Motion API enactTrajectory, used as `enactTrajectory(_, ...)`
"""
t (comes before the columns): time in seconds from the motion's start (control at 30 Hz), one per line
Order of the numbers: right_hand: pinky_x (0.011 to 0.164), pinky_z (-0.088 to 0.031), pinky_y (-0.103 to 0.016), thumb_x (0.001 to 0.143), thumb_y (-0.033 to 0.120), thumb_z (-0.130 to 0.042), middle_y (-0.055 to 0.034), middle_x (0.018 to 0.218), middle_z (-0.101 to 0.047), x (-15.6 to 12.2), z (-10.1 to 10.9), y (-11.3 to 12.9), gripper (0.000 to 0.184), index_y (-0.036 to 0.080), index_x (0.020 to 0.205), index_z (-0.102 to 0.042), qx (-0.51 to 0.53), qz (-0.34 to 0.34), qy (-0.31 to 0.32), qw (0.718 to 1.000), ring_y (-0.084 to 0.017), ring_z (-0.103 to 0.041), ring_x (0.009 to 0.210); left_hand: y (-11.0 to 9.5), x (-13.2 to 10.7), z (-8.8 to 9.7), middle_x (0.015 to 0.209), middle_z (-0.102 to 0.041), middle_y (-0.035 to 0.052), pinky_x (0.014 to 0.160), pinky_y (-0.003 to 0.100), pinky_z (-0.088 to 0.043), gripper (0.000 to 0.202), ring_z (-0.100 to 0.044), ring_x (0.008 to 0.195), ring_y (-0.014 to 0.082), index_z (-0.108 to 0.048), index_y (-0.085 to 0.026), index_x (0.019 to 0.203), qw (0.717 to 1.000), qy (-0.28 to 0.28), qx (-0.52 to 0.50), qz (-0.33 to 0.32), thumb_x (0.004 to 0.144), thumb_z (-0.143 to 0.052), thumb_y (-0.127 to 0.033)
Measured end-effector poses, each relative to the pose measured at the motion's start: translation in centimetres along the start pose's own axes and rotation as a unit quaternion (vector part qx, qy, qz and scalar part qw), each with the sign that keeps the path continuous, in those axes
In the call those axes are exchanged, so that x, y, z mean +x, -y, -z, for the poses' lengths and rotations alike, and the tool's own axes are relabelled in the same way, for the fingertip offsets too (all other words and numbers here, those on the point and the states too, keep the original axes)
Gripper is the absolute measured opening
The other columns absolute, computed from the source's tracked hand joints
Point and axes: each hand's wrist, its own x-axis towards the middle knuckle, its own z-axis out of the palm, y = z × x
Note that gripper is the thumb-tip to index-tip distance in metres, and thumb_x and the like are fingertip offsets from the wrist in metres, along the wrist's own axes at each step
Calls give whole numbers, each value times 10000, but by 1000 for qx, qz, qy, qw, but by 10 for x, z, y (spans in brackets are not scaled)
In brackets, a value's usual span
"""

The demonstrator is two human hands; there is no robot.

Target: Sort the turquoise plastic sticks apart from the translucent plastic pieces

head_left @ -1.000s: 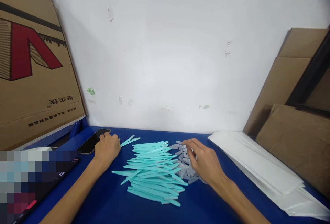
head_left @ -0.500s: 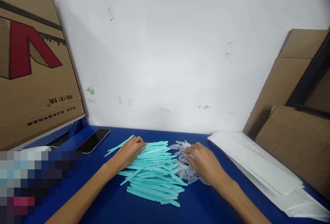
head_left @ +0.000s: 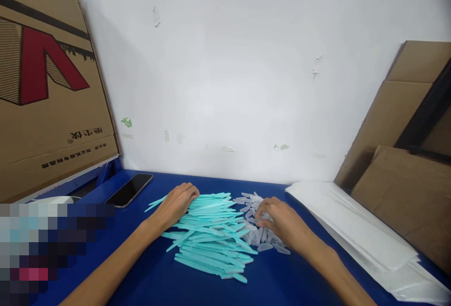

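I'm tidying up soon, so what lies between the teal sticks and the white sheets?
In the head view, the translucent pieces lie beside the teal sticks; then the right hand, and past it a strip of blue tabletop before the white sheets.

On the flat blue bench [head_left: 151, 285]: a pile of slim teal sticks [head_left: 211, 235], left hand [head_left: 178, 202] at its far left edge; immediately right, a heap of small translucent pieces [head_left: 262, 236], right hand [head_left: 282, 219] at its right side. Left of the pile, a flat dark rectangular phone [head_left: 130, 190]; right of the heap, flat white sheets [head_left: 352, 221]. Behind, an upright white wall panel [head_left: 229, 85].
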Motion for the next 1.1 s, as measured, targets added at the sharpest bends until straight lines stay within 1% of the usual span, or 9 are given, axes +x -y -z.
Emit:
enactTrajectory(0.17, 678, -472, -306, 888, 184, -713, -29, 891, -751, 2, 3, 3, 121, 245, 783, -711, 6, -2, -4, 1000, -239, -698, 854, 0, 3, 7, 921, -676, 35, 787, 314, -460, 241, -572, 858, 207, -616, -209, 980, 999, -34, -6, 6, 1051, -388, -242)
enactTrajectory(0.37, 538, -395, -267, 1058, 236, -434, 4, 762, -696, 3, 11, 16, 195, 247, 976, -610, 25, -17, -52, 998, -183, -629, 599, -8, 3, 12, 1008, -706, 64, 831, 364, -438, 255, -585, 922, 229, -640, -195, 1072, 997, -80, -10, -18, 1065, -392, -255)
enactTrajectory(0.43, 523, -401, -260, 1075, 256, -394, 5, 787, -700, 4, 10, 19, 217, 252, 1006, -599, 36, -15, -66, 997, -174, -633, 582, -12, 2, 13, 1041, -706, 75, 831, 371, -432, 275, -599, 936, 231, -637, -192, 1128, 995, -97, -11, -29, 1073, -370, -233)
enactTrajectory(0.57, 649, -525, -291, 1073, 294, -408, -42, 962, -743, 5, 5, 21, 255, 251, 1056, -659, 62, -7, -97, 993, -207, -725, 785, -20, 0, 16, 1094, -690, 89, 808, 336, -449, 350, -606, 919, 206, -619, -195, 1225, 991, -122, -17, -60, 1060, -317, -130)
enactTrajectory(0.7, 806, -583, -335, 1071, 305, -422, -74, 1124, -755, 5, 2, 22, 305, 265, 1230, -679, 108, -12, -127, 986, -236, -735, 993, -26, -2, 16, 1109, -692, 86, 784, 311, -466, 356, -598, 891, 195, -622, -199, 1247, 985, -142, -19, -93, 1048, -345, -96)
enactTrajectory(0.8, 811, -606, -344, 1045, 314, -502, -48, 1085, -790, 6, 1, 25, 293, 281, 1275, -680, 173, -33, -148, 973, -242, -757, 969, -31, -2, 16, 1097, -708, 83, 806, 319, -476, 324, -610, 915, 198, -629, -200, 1240, 981, -156, -19, -117, 1058, -376, -117)
enactTrajectory(0.9, 747, -627, -313, 1014, 340, -570, -20, 1029, -814, 6, 1, 27, 236, 270, 1158, -744, 221, -47, -166, 960, -234, -786, 863, -37, -2, 16, 1081, -721, 87, 824, 335, -482, 306, -632, 922, 196, -639, -201, 1231, 977, -166, -19, -136, 1066, -388, -142)
enactTrajectory(1.0, 702, -637, -313, 1013, 377, -568, -17, 999, -820, 6, 1, 28, 246, 261, 1081, -775, 224, -49, -188, 955, -226, -792, 772, -43, -3, 17, 1069, -727, 92, 822, 345, -480, 321, -643, 895, 188, -650, -196, 1219, 973, -174, -16, -149, 1067, -374, -135)
enactTrajectory(1.1, 731, -639, -337, 1011, 396, -573, -17, 976, -821, 7, 1, 28, 257, 260, 1047, -788, 214, -35, -200, 956, -240, -791, 819, -49, -4, 17, 1062, -728, 89, 807, 343, -475, 318, -628, 858, 183, -652, -192, 1212, 970, -179, -14, -161, 1060, -383, -116)
